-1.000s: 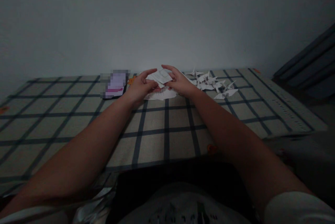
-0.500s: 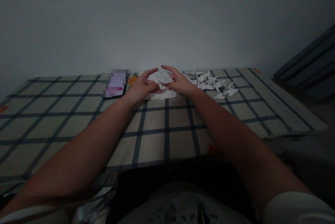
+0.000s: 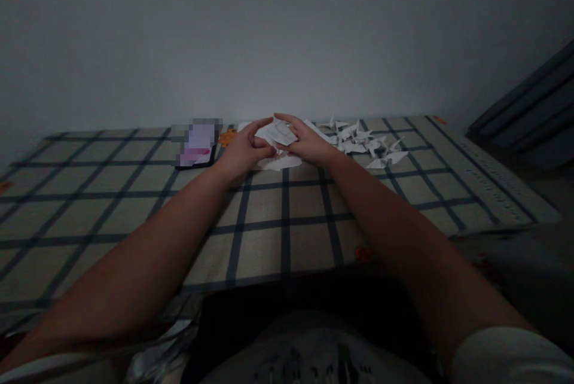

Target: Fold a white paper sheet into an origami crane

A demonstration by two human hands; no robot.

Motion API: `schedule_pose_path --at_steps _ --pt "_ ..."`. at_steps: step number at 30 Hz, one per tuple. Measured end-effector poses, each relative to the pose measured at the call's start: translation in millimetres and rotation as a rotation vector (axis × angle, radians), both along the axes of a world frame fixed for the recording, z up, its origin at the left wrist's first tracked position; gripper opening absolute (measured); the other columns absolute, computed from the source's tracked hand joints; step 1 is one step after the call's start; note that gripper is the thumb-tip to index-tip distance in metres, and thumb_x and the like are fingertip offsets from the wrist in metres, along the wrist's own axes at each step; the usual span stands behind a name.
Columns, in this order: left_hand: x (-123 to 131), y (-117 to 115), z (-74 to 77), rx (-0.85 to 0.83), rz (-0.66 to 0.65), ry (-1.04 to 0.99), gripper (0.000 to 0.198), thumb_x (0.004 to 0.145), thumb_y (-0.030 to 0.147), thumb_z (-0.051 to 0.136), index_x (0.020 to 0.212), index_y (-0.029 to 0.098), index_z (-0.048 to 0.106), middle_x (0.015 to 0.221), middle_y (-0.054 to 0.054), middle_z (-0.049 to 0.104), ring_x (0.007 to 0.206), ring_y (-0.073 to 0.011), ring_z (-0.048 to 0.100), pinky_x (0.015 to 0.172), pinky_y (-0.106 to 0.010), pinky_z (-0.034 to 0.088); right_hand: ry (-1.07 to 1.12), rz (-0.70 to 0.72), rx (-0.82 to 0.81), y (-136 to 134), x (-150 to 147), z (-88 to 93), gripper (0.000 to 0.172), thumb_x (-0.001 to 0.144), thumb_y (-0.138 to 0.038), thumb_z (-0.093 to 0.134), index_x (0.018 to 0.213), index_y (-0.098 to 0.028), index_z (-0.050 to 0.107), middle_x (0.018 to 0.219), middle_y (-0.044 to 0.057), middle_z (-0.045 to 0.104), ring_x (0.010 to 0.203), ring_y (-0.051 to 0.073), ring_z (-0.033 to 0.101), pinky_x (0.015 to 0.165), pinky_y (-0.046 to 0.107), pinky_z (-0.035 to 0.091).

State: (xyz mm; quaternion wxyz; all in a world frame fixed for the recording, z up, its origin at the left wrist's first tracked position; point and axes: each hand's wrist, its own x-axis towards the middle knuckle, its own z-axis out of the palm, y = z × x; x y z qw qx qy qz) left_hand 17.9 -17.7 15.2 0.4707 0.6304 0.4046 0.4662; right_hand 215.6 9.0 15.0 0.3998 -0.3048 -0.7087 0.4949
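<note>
Both arms reach far forward over a checked cloth. My left hand and my right hand meet around a small folded piece of white paper, pinching it between fingers and thumbs just above the cloth. Under the hands lies a loose white paper sheet. To the right of my right hand sits a scattered pile of several small white folded paper cranes.
A phone with a lit screen lies left of my left hand. A plain pale wall rises behind the cloth. Dark slanted boards lean at the far right. The scene is dim.
The hands have drawn slightly closer together on the folded paper, and its shape between the fingers has shifted. The arms stay where they were.
</note>
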Motion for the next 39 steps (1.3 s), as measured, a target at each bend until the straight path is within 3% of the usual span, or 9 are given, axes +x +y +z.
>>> schedule_pose_path --at_steps 4,10,15,21,28,34,39 --pt "1 -1 -0.8 0.019 -0.018 0.021 0.091 0.063 0.010 0.082 0.150 0.022 0.054 0.094 -0.005 0.079 0.068 -0.0168 0.070 0.065 -0.027 0.056 -0.010 0.006 0.017 3 2 -2.4 0.087 0.077 -0.011 0.072 0.154 -0.024 0.037 0.149 0.013 0.055 0.126 0.024 0.062 0.096 0.037 0.061" --pt "2 -1 -1.8 -0.006 -0.045 0.003 0.092 0.067 0.011 0.082 0.153 0.021 0.050 0.090 -0.004 0.078 0.065 -0.0139 0.068 0.067 -0.027 0.055 -0.048 -0.018 0.063 4 4 -3.3 0.087 0.075 -0.012 0.072 0.155 -0.024 0.038 0.149 0.013 0.056 0.123 0.025 0.062 0.096 0.037 0.060" --pt "3 -1 -3.2 0.014 -0.039 -0.010 0.091 0.064 0.010 0.082 0.150 0.021 0.053 0.101 -0.008 0.079 0.074 -0.0165 0.072 0.069 -0.028 0.057 -0.041 -0.017 0.114 6 5 -3.9 0.088 0.074 -0.014 0.074 0.155 -0.021 0.039 0.149 0.014 0.055 0.127 0.025 0.061 0.104 0.039 0.056" --pt "3 -2 -2.2 0.019 -0.037 0.007 0.091 0.064 0.011 0.081 0.150 0.023 0.054 0.091 -0.004 0.078 0.073 -0.0180 0.073 0.067 -0.028 0.057 -0.052 -0.014 0.092 6 6 -4.7 0.090 0.075 -0.017 0.075 0.156 -0.025 0.036 0.149 0.012 0.055 0.125 0.026 0.061 0.099 0.039 0.059" --pt "3 -4 4.2 -0.001 -0.003 0.030 0.085 0.069 0.016 0.078 0.150 0.021 0.053 0.075 0.002 0.072 0.061 -0.0132 0.066 0.064 -0.025 0.050 -0.047 0.003 0.063 6 5 -5.7 0.087 0.083 -0.025 0.072 0.159 -0.030 0.031 0.153 0.010 0.052 0.119 0.024 0.062 0.087 0.037 0.062" --pt "-1 2 1.7 0.062 0.029 0.096 0.083 0.070 0.021 0.076 0.150 0.020 0.053 0.075 0.002 0.069 0.063 -0.0122 0.062 0.065 -0.025 0.048 -0.138 -0.118 0.305 6 9 0.1 0.078 0.082 -0.025 0.074 0.154 -0.029 0.044 0.158 0.010 0.045 0.137 0.028 0.049 0.112 0.050 0.048" --pt "-6 5 0.9 0.226 0.044 0.259 0.074 0.072 0.021 0.071 0.145 0.019 0.059 0.072 0.004 0.061 0.062 -0.0111 0.054 0.059 -0.023 0.042 -0.261 -0.159 0.485 6 14 -1.2 0.061 0.083 -0.040 0.077 0.140 -0.026 0.060 0.147 0.013 0.048 0.143 0.030 0.042 0.118 0.053 0.039"
